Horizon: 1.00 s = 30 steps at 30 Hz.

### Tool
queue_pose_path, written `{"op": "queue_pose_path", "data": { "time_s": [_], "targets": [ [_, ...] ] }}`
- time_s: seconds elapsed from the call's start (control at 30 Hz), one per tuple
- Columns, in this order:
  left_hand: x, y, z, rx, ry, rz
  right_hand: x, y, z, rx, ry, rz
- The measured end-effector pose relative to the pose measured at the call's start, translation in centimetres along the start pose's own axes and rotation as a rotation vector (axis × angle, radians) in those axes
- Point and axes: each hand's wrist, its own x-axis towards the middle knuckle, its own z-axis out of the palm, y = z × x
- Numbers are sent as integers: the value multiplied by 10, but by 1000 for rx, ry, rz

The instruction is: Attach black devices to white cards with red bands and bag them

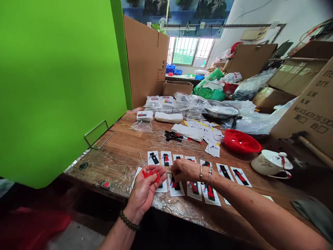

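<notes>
My left hand (pixel 146 187) is palm up at the table's near edge, fingers curled round several small red pieces (pixel 151 174). My right hand (pixel 183 170), with a bracelet at the wrist, hovers just to its right with fingertips pinched over a white card (pixel 176 186) bearing a black and red part. Two rows of such white cards (pixel 223 172) lie side by side on the wooden table (pixel 122 152), each with a black or red strip on it.
A pile of loose black pieces (pixel 173 136) and stacked white cards (pixel 208 133) lie further back. A red bowl (pixel 241 141), a lidded white pot (pixel 272 163), a metal basin (pixel 221 109), plastic bags and cardboard boxes (pixel 312 107) crowd the right. A green panel (pixel 59 86) stands left.
</notes>
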Motion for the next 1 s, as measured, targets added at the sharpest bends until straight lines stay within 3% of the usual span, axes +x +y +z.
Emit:
{"op": "queue_pose_path", "data": {
  "time_s": [0.17,0.33,0.5,0.6,0.77,1.0],
  "targets": [
    [2,-9,-2,-27,-18,-22,2,2,14,-119,202,6],
    [3,-15,0,-79,-17,-19,-9,-12,20,151,438,-113],
    [2,-20,8,-149,-38,72,-12,-33,48,256,630,-136],
    [-1,-20,11,-196,-15,96,-6,-33,60,335,658,-115],
    [-5,-15,11,-213,38,91,2,-31,63,451,594,-44],
    [-1,-14,4,-221,25,136,12,-43,62,411,638,-46]
  ]
}}
